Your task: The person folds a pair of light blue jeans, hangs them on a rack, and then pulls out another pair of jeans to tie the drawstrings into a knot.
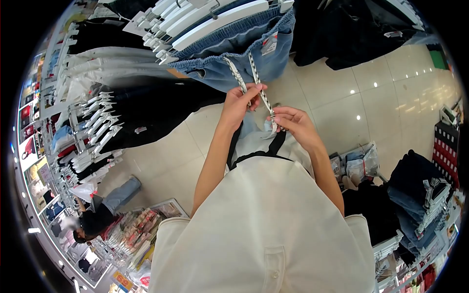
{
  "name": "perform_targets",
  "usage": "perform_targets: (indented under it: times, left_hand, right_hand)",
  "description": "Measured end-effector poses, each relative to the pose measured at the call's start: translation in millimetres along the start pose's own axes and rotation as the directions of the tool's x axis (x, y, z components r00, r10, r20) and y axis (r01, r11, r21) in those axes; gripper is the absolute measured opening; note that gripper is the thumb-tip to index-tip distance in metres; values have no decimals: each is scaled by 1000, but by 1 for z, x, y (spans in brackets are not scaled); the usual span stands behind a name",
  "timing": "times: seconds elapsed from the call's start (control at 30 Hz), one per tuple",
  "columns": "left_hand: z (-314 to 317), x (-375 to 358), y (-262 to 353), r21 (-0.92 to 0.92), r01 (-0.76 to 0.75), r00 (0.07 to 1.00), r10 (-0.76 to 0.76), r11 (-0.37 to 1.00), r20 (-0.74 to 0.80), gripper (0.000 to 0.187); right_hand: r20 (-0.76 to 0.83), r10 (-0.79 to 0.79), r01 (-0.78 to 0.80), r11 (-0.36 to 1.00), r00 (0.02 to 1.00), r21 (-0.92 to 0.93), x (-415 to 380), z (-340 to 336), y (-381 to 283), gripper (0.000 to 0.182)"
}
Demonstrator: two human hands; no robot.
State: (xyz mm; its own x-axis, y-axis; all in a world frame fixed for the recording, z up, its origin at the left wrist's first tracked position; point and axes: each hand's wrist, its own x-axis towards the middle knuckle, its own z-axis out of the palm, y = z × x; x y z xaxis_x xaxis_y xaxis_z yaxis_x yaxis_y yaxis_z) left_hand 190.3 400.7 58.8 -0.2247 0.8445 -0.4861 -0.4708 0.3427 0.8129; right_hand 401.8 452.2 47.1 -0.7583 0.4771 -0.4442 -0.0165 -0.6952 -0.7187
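Note:
Blue denim pants [273,61] with an elastic waistband hang from a white hanger [222,24] in front of me. A patterned black-and-white drawstring [255,71] comes out of the waistband in two strands. My left hand [239,103] is closed around the drawstring below the waistband, thumb and fingers pinched together. Lower and to the right, my right hand [292,124] pinches the drawstring near its knotted end. A paper tag [269,44] is attached at the waistband's right side.
Black garments [161,107] and white garments [102,68] hang at the left, more black clothing [342,34] at the upper right. A person [100,215] is at the lower left near packaged goods [134,232]. Folded jeans [413,185] and a red-and-black box stack [445,151] are at the right.

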Motion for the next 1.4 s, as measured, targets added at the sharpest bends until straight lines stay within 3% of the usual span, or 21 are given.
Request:
perform_targets:
  times: [0.23, 0.63, 1.0, 1.4]
  left_hand:
    - [1, -8, 5, -30, -25, 999, 24, 999, -46, 26]
    - [-1, -23, -6, 9, 27, 999, -27, 1000, 20, 24]
    - [-5, -27, -4, 189, -25, 994, 4, 982, 113, 22]
    - [-1, -24, 0, 95, -29, 992, 17, 995, 125, 22]
  right_hand:
    - [56, 14, -16, 999, 998, 48, 2, 3, -5, 33]
    - [-31, -79, 80, 997, 996, 20, 9, 13, -11, 30]
    - [-99, -135, 129, 990, 986, -62, 13, 16, -13, 20]
    - [-155, -262, 239, 959, 953, -154, 11, 10, -10, 17]
